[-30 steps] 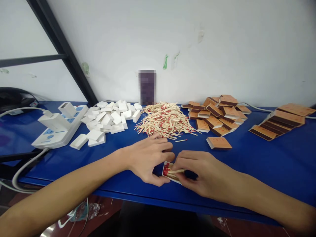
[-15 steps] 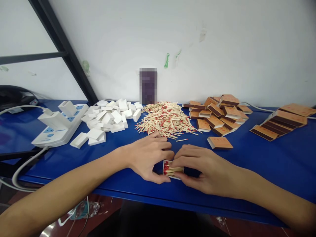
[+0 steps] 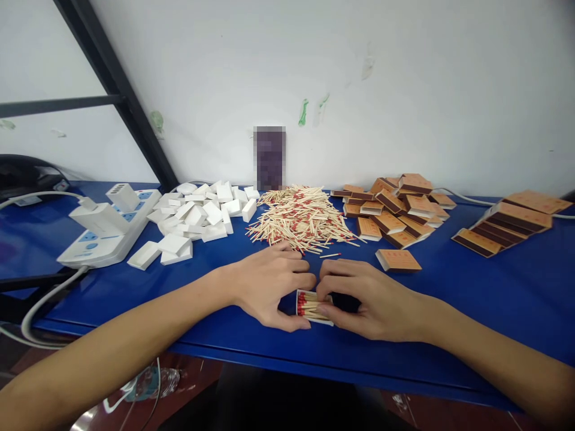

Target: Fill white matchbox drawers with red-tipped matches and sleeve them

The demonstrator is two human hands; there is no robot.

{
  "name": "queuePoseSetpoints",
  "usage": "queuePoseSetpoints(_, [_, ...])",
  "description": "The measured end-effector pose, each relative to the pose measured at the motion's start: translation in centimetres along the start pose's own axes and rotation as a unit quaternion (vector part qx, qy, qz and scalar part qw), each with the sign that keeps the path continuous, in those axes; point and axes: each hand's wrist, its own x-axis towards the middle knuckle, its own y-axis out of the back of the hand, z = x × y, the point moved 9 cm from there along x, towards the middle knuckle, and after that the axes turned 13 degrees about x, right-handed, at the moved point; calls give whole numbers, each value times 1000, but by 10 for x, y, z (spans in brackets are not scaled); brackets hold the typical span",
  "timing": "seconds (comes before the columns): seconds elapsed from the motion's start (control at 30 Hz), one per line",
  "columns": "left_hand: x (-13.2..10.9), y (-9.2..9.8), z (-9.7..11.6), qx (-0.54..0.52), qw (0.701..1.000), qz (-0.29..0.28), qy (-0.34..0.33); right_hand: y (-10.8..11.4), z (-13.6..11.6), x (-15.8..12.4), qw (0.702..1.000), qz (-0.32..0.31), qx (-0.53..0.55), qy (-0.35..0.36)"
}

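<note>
A small white tray [image 3: 330, 324] full of red-tipped matches [image 3: 309, 307] lies on the blue table near its front edge. My left hand [image 3: 272, 287] rests at the tray's left side, thumb and fingers apart around that end, holding nothing visible. At the right end, my right hand [image 3: 375, 299] has its thumb and index finger on the matches inside the tray; the fingertips partly hide what lies between them. A large heap of loose matches [image 3: 305, 218] is behind my hands, with one single match [image 3: 330, 255] in front of it.
White empty trays [image 3: 195, 215] are piled at the left, beside a power strip [image 3: 96, 245] with plugs and cables. Orange matchbox sleeves [image 3: 390, 221] form a heap at the right, one lone sleeve [image 3: 398, 260] nearer. A pixelated dark object [image 3: 269, 158] leans on the wall.
My right hand has shifted slightly left and up, its fingers more curled, and more of the matches in the tray show. My left hand has barely moved.
</note>
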Motion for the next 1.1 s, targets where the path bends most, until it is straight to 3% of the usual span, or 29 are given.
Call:
queuePoseSetpoints(0.1, [0, 5, 4, 33, 999, 17, -10, 10, -4, 0, 999, 37, -12, 20])
queuePoseSetpoints(0.2, [0, 8, 9, 57, 998, 16, -27, 28, -6, -1, 991, 116, -60, 32])
queuePoseSetpoints(0.27, [-1, 8, 6, 62, 998, 2, -16, 39, 0, -3, 982, 158, -102, 10])
queuePoseSetpoints(0.37, [-2, 6, 5, 60, 998, -16, -10, 48, 22, -4, 972, 175, -150, -51])
queuePoseSetpoints(0.53, [-1, 4, 7, 49, 998, -24, -11, 49, 51, -7, 975, 110, -149, -122])
queuePoseSetpoints(0.8, [-2, 2, 6, 42, 999, -32, -8, 12, 4, -5, 999, -22, -7, -33])
queuePoseSetpoints(0.93, [-2, 1, 6, 35, 999, -29, -7, -2, 4, -4, 998, -49, -11, -28])
queuePoseSetpoints(1.1, [-2, 0, 5, 23, 999, -28, -6, -3, 9, -1, 998, -52, -28, -36])
